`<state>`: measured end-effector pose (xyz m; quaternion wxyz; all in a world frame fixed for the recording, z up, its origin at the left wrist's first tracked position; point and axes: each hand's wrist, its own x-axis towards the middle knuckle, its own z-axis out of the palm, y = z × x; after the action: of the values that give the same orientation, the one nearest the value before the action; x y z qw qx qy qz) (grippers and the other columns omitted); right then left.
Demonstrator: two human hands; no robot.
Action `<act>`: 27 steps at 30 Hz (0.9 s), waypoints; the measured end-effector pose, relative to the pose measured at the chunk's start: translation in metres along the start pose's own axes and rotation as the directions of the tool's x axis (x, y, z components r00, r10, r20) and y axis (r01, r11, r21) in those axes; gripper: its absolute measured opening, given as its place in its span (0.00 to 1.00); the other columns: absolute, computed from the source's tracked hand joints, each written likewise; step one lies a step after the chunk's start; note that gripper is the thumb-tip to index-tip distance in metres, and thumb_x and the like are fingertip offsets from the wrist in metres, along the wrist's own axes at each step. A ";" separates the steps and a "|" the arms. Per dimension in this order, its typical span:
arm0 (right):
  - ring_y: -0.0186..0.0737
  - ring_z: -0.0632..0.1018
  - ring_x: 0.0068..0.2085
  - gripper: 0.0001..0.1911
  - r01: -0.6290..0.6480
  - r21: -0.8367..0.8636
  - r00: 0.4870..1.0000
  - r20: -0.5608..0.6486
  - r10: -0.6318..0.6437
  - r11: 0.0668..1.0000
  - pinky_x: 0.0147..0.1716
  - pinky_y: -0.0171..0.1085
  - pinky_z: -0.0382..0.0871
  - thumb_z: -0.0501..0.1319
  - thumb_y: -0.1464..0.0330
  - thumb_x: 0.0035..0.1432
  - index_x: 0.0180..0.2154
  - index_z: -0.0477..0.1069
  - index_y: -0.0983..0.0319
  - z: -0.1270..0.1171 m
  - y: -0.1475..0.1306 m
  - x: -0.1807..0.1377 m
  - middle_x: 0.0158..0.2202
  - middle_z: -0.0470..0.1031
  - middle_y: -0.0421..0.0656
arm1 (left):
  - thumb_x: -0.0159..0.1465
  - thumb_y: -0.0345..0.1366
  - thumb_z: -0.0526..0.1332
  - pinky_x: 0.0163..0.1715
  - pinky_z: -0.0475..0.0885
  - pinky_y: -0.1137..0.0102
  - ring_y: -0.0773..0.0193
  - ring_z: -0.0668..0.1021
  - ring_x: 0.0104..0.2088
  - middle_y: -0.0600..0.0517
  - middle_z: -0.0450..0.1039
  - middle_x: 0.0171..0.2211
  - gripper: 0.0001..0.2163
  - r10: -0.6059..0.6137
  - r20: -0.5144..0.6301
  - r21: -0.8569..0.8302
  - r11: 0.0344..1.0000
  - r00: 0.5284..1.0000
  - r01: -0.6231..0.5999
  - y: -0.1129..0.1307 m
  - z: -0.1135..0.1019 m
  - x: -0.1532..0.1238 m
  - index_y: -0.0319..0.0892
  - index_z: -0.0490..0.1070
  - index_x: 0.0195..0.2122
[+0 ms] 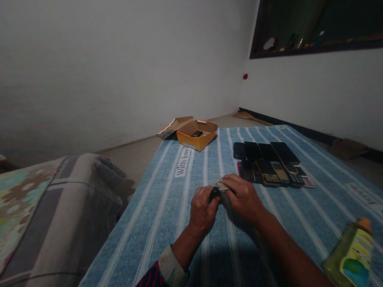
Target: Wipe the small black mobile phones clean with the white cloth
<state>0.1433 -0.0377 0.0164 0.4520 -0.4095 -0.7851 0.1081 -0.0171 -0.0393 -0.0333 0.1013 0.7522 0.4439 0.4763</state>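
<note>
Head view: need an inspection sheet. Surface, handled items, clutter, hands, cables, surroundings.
Surface: blue fabric cover with white stripes, printed "With love".
Handled items: small black object; crumpled pale cloth against it.
Clutter: mostly dark mobile phones, grouped right, beyond the hands; open orange cardboard box with small dark item inside; yellow-green bottle with orange cap, near right.
Grip: left hand closed on the black object; right hand on the pale cloth.
Cables: thin dark lines on grey-striped fabric, left; cable or seam, cannot tell.
Surroundings: plain white wall; dark-framed window.

Pale walls point(125, 67), dark-framed window point(317, 28), dim light
</note>
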 end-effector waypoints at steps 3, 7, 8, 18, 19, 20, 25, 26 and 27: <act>0.40 0.78 0.39 0.14 0.010 -0.058 0.999 -0.036 -0.012 0.998 0.40 0.37 0.73 0.54 0.80 0.59 0.38 0.75 0.61 -0.001 0.000 0.000 0.38 0.76 0.46 | 0.66 0.35 0.59 0.39 0.74 0.64 0.59 0.78 0.38 0.48 0.78 0.36 0.06 0.002 0.006 0.002 1.000 1.000 -0.002 0.001 0.000 0.000 0.41 0.74 0.41; 0.40 0.76 0.39 0.12 0.114 -0.105 0.991 0.076 -0.107 0.988 0.39 0.36 0.71 0.53 0.79 0.61 0.37 0.74 0.63 0.001 -0.013 -0.002 0.39 0.75 0.47 | 0.66 0.33 0.56 0.40 0.75 0.64 0.58 0.78 0.39 0.48 0.78 0.36 0.07 0.020 0.006 0.012 1.000 1.000 -0.020 -0.002 -0.002 -0.001 0.41 0.73 0.40; 0.40 0.76 0.38 0.12 0.133 -0.118 0.987 0.104 -0.121 0.984 0.38 0.36 0.71 0.52 0.78 0.62 0.37 0.74 0.63 0.002 -0.015 -0.002 0.38 0.75 0.47 | 0.66 0.33 0.56 0.40 0.75 0.64 0.58 0.78 0.39 0.48 0.78 0.36 0.07 0.026 0.006 0.012 1.000 1.000 -0.026 -0.002 -0.002 -0.001 0.41 0.73 0.39; 0.40 0.73 0.37 0.12 0.138 -0.187 0.990 0.069 -0.127 0.973 0.37 0.35 0.68 0.52 0.79 0.62 0.38 0.72 0.62 0.005 -0.014 -0.004 0.37 0.74 0.46 | 0.64 0.31 0.57 0.38 0.75 0.64 0.58 0.77 0.37 0.48 0.77 0.34 0.06 0.025 -0.003 0.012 1.000 1.000 -0.025 0.000 0.001 0.000 0.41 0.73 0.37; 0.40 0.72 0.36 0.12 0.168 -0.208 0.984 0.092 -0.151 0.964 0.36 0.36 0.67 0.52 0.79 0.62 0.37 0.72 0.62 0.006 -0.016 -0.004 0.36 0.73 0.46 | 0.63 0.30 0.56 0.38 0.75 0.63 0.58 0.77 0.37 0.47 0.77 0.34 0.06 0.031 -0.009 0.011 0.999 0.999 -0.030 -0.001 0.001 -0.001 0.41 0.72 0.36; 0.40 0.72 0.36 0.12 0.190 -0.230 0.979 0.114 -0.167 0.955 0.35 0.36 0.66 0.52 0.79 0.61 0.37 0.72 0.62 0.007 -0.018 -0.005 0.36 0.73 0.45 | 0.62 0.30 0.56 0.37 0.75 0.63 0.57 0.77 0.37 0.47 0.77 0.34 0.06 0.031 -0.012 0.010 0.999 0.999 -0.030 -0.002 0.001 -0.001 0.41 0.72 0.35; 0.41 0.71 0.36 0.11 0.124 -0.286 0.986 0.143 -0.086 0.950 0.35 0.37 0.65 0.55 0.81 0.58 0.35 0.72 0.62 0.005 -0.011 -0.003 0.36 0.72 0.45 | 0.63 0.32 0.57 0.39 0.74 0.63 0.58 0.77 0.37 0.49 0.77 0.34 0.05 -0.009 0.031 0.018 1.000 0.999 0.009 0.002 0.000 0.002 0.42 0.72 0.36; 0.41 0.71 0.36 0.11 0.092 -0.289 0.990 0.132 -0.056 0.953 0.36 0.37 0.65 0.55 0.80 0.58 0.35 0.72 0.62 0.004 -0.007 -0.002 0.36 0.72 0.45 | 0.64 0.33 0.58 0.39 0.74 0.63 0.58 0.77 0.37 0.49 0.78 0.35 0.05 -0.011 0.034 0.014 1.000 0.999 0.010 0.004 0.000 0.003 0.42 0.73 0.37; 0.42 0.71 0.37 0.10 0.062 -0.290 0.993 0.117 -0.029 0.955 0.37 0.38 0.65 0.55 0.80 0.59 0.36 0.72 0.62 0.003 -0.005 -0.001 0.36 0.72 0.46 | 0.65 0.34 0.58 0.40 0.74 0.63 0.58 0.78 0.38 0.49 0.78 0.35 0.05 -0.008 0.031 0.007 1.000 0.999 0.008 0.005 0.000 0.003 0.42 0.73 0.39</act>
<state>0.1390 -0.0414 0.0167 0.3442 -0.4469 -0.8257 0.0025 -0.0135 -0.0401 -0.0283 0.1075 0.7579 0.4470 0.4628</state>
